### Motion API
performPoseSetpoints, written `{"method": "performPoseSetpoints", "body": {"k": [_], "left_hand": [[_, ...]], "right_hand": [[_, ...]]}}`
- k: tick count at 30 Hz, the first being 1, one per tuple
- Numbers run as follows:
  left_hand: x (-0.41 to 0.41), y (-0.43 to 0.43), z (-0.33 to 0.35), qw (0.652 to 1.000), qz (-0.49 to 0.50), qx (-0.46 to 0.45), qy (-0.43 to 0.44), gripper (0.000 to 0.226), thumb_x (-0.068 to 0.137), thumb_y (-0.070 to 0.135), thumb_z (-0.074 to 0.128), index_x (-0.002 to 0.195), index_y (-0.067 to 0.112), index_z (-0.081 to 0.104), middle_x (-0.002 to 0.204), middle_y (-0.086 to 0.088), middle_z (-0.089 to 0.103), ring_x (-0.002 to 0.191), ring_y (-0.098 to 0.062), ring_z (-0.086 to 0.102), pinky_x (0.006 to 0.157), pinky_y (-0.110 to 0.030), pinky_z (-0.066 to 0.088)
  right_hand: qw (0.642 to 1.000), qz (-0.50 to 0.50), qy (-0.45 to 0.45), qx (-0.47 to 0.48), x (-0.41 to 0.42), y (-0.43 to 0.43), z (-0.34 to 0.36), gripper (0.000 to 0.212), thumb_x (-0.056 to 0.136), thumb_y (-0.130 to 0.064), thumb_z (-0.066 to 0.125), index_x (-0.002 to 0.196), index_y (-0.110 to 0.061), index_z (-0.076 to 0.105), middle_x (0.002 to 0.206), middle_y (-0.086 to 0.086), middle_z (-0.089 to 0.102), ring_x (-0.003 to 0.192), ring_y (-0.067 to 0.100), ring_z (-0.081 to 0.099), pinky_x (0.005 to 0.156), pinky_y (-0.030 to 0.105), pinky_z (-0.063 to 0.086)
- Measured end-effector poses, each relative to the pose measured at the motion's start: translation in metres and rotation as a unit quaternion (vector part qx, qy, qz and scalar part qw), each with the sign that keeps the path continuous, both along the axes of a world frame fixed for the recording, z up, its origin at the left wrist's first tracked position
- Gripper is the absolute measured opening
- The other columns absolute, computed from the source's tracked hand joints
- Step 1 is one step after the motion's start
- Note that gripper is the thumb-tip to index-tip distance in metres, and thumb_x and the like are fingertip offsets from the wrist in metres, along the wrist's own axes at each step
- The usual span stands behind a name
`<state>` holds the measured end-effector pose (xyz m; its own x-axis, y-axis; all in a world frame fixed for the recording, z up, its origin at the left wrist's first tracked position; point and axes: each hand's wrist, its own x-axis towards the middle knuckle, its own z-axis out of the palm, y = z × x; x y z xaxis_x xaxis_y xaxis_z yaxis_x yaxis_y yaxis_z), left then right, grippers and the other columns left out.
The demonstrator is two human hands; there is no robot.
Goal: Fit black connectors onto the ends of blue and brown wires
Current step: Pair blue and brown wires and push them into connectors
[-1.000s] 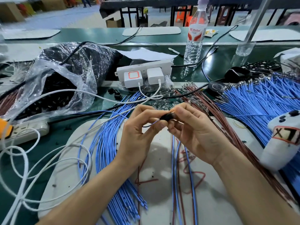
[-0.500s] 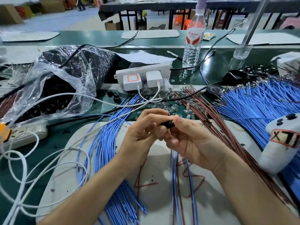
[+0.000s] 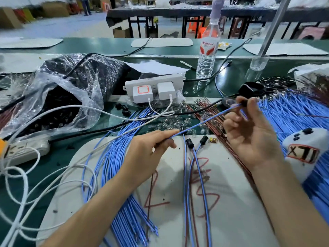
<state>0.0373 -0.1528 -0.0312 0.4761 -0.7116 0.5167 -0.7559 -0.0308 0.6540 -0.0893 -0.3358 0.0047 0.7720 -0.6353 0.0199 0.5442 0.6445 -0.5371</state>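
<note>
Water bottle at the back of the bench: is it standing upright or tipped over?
Upright. The water bottle stands on its base on the green bench, cap uppermost.

Water bottle [image 3: 206,59] — white power strip [image 3: 153,80]

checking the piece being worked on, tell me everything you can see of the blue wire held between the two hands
The blue wire is thin, with smooth, plastic-looking insulation. It is stretched straight and taut, slanting upward from the left hand, whose fingers pinch its lower part, to the right hand, whose fingers pinch a small black connector at its upper end; that end is blurred. The span hangs in the air above the white mat.
</note>
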Motion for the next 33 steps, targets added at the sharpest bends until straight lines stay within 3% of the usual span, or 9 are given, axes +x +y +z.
{"method": "performPoseSetpoints", "body": {"k": [4, 8, 11, 14, 16, 20, 22, 25, 33], "left_hand": [[-0.01, 0.003, 0.009, 0.984, -0.1, 0.024, 0.145, 0.028, 0.086, 0.01, 0.065, 0.102, 0.032, 0.069, 0.067, 0.014, 0.067, 0.051, -0.003, 0.05, 0.051, -0.016, 0.042], [-0.022, 0.016, 0.024, 0.798, -0.405, 0.104, 0.433, 0.03, 0.085, 0.014, 0.067, 0.115, 0.019, 0.07, 0.089, 0.001, 0.075, 0.057, -0.005, 0.062, 0.057, -0.016, 0.051], [-0.022, 0.018, 0.031, 0.72, -0.505, 0.218, 0.423, 0.025, 0.09, 0.013, 0.059, 0.111, 0.005, 0.07, 0.099, 0.005, 0.072, 0.081, -0.005, 0.066, 0.078, -0.018, 0.05], [-0.02, 0.014, 0.031, 0.767, -0.47, 0.221, 0.377, 0.026, 0.094, 0.013, 0.055, 0.098, -0.009, 0.069, 0.084, 0.001, 0.071, 0.073, -0.003, 0.065, 0.075, -0.014, 0.047], [-0.016, 0.013, 0.028, 0.828, -0.377, 0.176, 0.376, 0.02, 0.092, 0.022, 0.059, 0.087, 0.009, 0.074, 0.071, 0.002, 0.07, 0.063, -0.01, 0.065, 0.069, -0.019, 0.05], [0.011, 0.013, 0.015, 0.98, -0.025, 0.077, 0.182, 0.02, 0.091, 0.018, 0.065, 0.072, 0.02, 0.071, 0.06, 0.003, 0.064, 0.055, -0.007, 0.057, 0.06, -0.016, 0.045], [0.025, 0.013, 0.01, 0.98, 0.148, 0.13, 0.022, 0.01, 0.089, 0.014, 0.067, 0.089, 0.021, 0.074, 0.079, 0.008, 0.066, 0.077, -0.008, 0.06, 0.074, -0.014, 0.042], [0.04, 0.016, -0.003, 0.939, 0.243, 0.245, -0.008, 0.037, 0.091, 0.02, 0.063, 0.128, 0.018, 0.06, 0.119, -0.002, 0.056, 0.115, -0.021, 0.045, 0.096, -0.025, 0.032], [0.046, 0.023, 0.002, 0.945, 0.28, 0.168, -0.011, 0.028, 0.089, 0.0, 0.061, 0.111, 0.015, 0.066, 0.095, -0.004, 0.062, 0.087, -0.021, 0.055, 0.083, -0.034, 0.047]], "right_hand": [[0.982, -0.165, 0.08, 0.051, -0.002, -0.017, -0.01, 0.01, 0.08, -0.017, 0.064, 0.087, -0.01, 0.064, 0.064, -0.001, 0.062, 0.046, 0.003, 0.053, 0.046, 0.012, 0.044], [0.939, -0.259, 0.221, -0.045, 0.005, -0.022, -0.025, 0.018, 0.092, -0.007, 0.059, 0.083, -0.02, 0.051, 0.05, -0.005, 0.06, 0.04, 0.002, 0.053, 0.039, 0.014, 0.043], [0.914, -0.214, 0.302, -0.167, 0.006, -0.019, -0.03, 0.017, 0.088, -0.005, 0.064, 0.083, -0.018, 0.054, 0.053, 0.001, 0.061, 0.036, 0.004, 0.049, 0.036, 0.014, 0.038], [0.865, -0.123, 0.362, -0.324, 0.008, -0.011, -0.036, 0.02, 0.082, -0.004, 0.071, 0.082, -0.02, 0.058, 0.064, 0.009, 0.066, 0.04, 0.008, 0.053, 0.038, 0.017, 0.041], [0.775, -0.121, 0.418, -0.458, 0.01, -0.004, -0.039, 0.02, 0.078, -0.012, 0.076, 0.079, -0.024, 0.061, 0.071, 0.003, 0.068, 0.049, 0.005, 0.059, 0.047, 0.012, 0.044], [0.649, -0.168, 0.445, -0.593, 0.012, 0.002, -0.038, 0.014, 0.077, -0.02, 0.077, 0.08, -0.024, 0.065, 0.09, -0.002, 0.063, 0.074, 0.007, 0.059, 0.069, 0.008, 0.043], [0.628, -0.185, 0.444, -0.612, 0.012, 0.003, -0.038, 0.01, 0.081, -0.019, 0.075, 0.084, -0.021, 0.065, 0.095, 0.0, 0.06, 0.081, 0.012, 0.056, 0.077, 0.018, 0.045], [0.608, -0.207, 0.435, -0.631, 0.013, 0.007, -0.038, 0.004, 0.085, -0.018, 0.071, 0.086, -0.017, 0.066, 0.095, -0.001, 0.058, 0.076, 0.012, 0.054, 0.075, 0.023, 0.044], [0.602, -0.23, 0.384, -0.661, 0.016, 0.022, -0.039, 0.003, 0.085, -0.012, 0.067, 0.085, -0.015, 0.068, 0.091, -0.002, 0.061, 0.06, 0.008, 0.054, 0.064, 0.027, 0.05]]}}
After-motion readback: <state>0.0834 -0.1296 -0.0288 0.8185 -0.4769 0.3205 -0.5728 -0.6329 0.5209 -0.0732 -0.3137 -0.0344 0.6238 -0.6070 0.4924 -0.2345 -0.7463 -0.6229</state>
